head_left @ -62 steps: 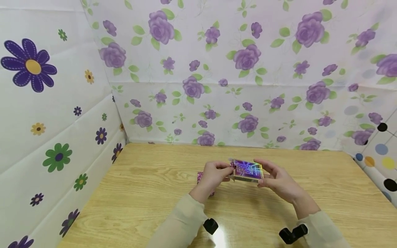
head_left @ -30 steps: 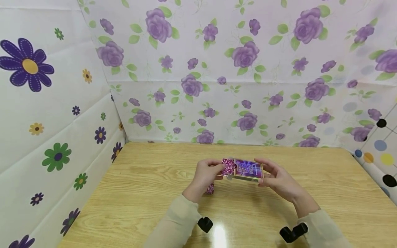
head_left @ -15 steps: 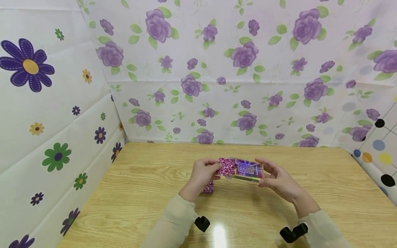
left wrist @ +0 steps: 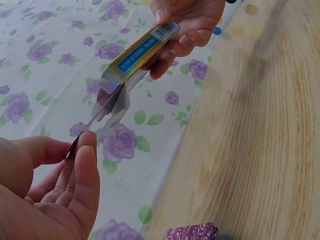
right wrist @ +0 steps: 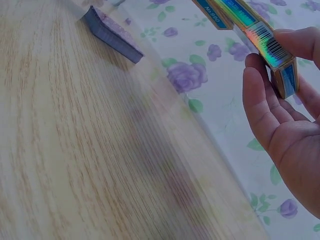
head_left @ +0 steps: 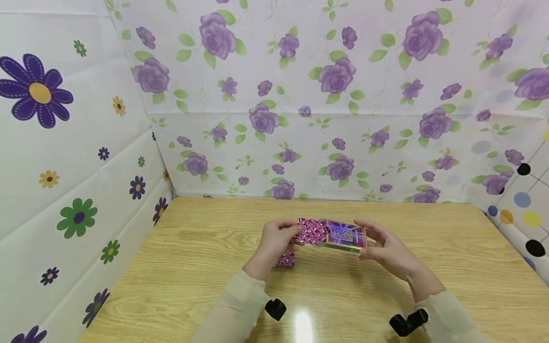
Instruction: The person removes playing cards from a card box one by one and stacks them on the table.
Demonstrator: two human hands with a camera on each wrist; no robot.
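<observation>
My left hand [head_left: 273, 240] pinches a playing card [head_left: 312, 231] with a pink-and-white swirl back, between thumb and fingers at its left end. The card's right end is inside the mouth of a shiny purple card box [head_left: 343, 235] with gold edges. That box is held at its far end by my right hand [head_left: 388, 251], thumb on one side and fingers on the other. In the left wrist view, the box's flaps [left wrist: 118, 107] stand open toward the left hand. A stack of playing cards [right wrist: 112, 35] with the same back lies on the table, partly hidden by the left hand in the head view.
The wooden table [head_left: 184, 267] runs up to a cloth wall [head_left: 240, 152] printed with purple roses at the back. Another flowered cloth [head_left: 98, 181] rises along the left side, and a dotted cloth [head_left: 532, 200] along the right.
My left hand has moved left, sliding the card farther out of the box, so more of its patterned back shows. My right hand has kept the box almost still.
</observation>
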